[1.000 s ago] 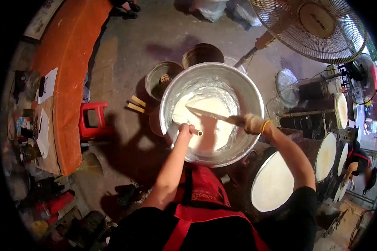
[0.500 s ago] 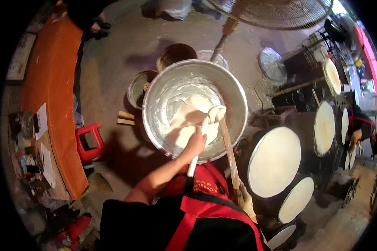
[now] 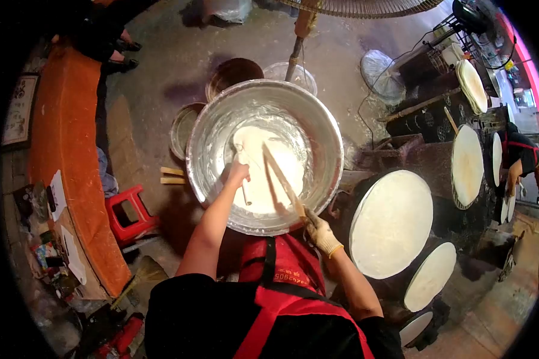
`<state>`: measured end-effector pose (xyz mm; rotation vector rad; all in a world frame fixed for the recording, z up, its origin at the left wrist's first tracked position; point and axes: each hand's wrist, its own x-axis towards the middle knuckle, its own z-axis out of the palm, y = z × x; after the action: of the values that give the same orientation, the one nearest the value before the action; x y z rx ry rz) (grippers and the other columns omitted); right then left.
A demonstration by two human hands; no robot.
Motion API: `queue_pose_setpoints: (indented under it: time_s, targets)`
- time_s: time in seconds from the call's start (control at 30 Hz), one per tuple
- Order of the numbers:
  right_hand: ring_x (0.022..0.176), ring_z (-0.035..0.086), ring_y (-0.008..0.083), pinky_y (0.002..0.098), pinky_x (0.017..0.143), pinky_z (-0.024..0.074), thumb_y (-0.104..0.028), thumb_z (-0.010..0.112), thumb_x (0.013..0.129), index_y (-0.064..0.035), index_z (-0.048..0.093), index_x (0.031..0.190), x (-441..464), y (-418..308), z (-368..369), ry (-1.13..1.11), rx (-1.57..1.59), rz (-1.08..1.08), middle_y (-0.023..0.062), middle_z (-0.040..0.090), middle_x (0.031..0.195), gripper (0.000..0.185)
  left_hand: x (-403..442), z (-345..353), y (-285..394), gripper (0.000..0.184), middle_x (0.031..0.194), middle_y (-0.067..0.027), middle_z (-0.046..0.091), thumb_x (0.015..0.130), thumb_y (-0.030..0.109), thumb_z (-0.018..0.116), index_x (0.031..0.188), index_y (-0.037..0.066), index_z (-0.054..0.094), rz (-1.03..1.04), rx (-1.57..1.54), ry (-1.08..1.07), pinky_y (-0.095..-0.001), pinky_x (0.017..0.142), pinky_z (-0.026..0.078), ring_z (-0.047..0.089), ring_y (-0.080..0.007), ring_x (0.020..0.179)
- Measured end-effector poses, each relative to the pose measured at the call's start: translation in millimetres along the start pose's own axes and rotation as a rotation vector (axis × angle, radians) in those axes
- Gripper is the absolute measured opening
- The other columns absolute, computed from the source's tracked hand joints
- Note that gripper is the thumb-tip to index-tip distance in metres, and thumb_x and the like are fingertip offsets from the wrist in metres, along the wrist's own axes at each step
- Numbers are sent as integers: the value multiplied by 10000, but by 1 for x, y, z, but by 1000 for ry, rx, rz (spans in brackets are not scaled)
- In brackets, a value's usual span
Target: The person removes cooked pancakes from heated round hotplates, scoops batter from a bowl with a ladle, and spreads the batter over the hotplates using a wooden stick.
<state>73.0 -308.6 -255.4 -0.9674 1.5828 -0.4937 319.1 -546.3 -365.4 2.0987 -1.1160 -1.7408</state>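
Note:
A large metal basin (image 3: 335,140) stands before me, its inner wall smeared white. Inside lies a smooth, pale mass of dough (image 3: 287,158). My left hand (image 3: 238,172), bare, is wrapped round a white-handled tool (image 3: 246,194); its far end meets the dough and its shape is coated over, so the kind is unclear. In a knitted work glove, my right hand (image 3: 321,233) grips a long flat wooden stick (image 3: 284,179) at the basin's near right rim. The stick slants across the dough with its tip over or in it; I cannot tell which.
Several round griddles with pale flatbreads (image 3: 391,224) line the right side. A red stool (image 3: 132,215) and an orange-covered counter (image 3: 72,149) stand left. Beyond the basin are a fan post (image 3: 296,48) and tubs (image 3: 233,76). Another person (image 3: 518,158) works at far right.
Dough that was lifted on the tool and stick is down in the basin. My left hand has moved left and away from the stick; the stick's tip has swung left. The view has shifted.

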Motion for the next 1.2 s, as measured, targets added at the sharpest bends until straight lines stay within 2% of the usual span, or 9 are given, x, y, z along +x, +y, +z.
queue_pose_setpoints:
  time_s: [0.03,0.13,0.17,0.3,0.47,0.6,0.97,1.1,1.2]
  targets:
    - [723,526,134,270,691,466,-165,447,940,-64,409,1334,4,3,8,53,-6,-225,61,596,882,409,12,9,-10,223,655,-117,512,751,-7,439,970,-46,425,-17,-250,-173,-336,373,386,480,-212,425]
    - [747,564,161,289,702,476,-109,455,918,-62,399,1337,-29,-47,-13,-30,46,-12,100,619,909,425,-13,27,-12,117,603,-10,386,795,15,451,897,38,398,-38,-569,-458,-218,361,291,369,-96,429]
    - [706,620,263,352,642,483,-68,462,887,-78,362,1353,-31,-11,-11,24,-76,-284,170,631,863,477,-35,35,-7,92,606,-3,382,817,20,446,891,47,398,-15,-649,-459,-210,365,285,362,-89,439]
    - [716,591,411,453,626,462,-42,454,846,-103,260,1397,-84,-34,-33,25,-391,-220,242,600,838,588,-140,52,27,64,607,37,357,864,17,424,888,73,408,67,-885,-464,-172,349,245,311,-41,447]
    - [655,580,387,464,604,461,-84,491,865,-104,248,1402,-139,-32,-54,113,-430,-510,243,588,755,590,-228,43,59,121,604,40,341,852,3,448,970,25,436,294,-1129,-463,-143,318,242,298,-22,437]
    - [630,572,343,426,579,471,-96,546,812,-141,259,1410,-169,-29,-75,247,-615,-720,177,574,898,665,-335,16,112,124,608,39,352,866,22,449,988,42,441,457,-1163,-444,-137,305,242,306,-14,415]
    - [502,534,208,330,434,431,-91,595,785,-198,503,1259,-223,-114,-141,891,-823,-1080,59,536,776,495,-526,-81,201,110,597,47,349,914,63,446,1018,38,422,806,-612,-298,-151,307,236,297,-3,420]
    - [510,529,200,306,430,420,-28,590,717,-183,498,1268,-186,-74,-67,1138,-911,-1023,80,555,797,580,-467,-60,158,89,610,7,386,896,37,454,848,39,379,517,-700,-397,-146,311,256,333,-26,423]
    - [619,576,239,338,517,478,-123,593,738,-166,444,1284,-144,11,-1,829,-958,-744,117,574,892,568,-392,-56,114,127,606,-15,391,896,23,428,789,22,359,-4,-1163,-817,-149,331,336,360,-48,422]
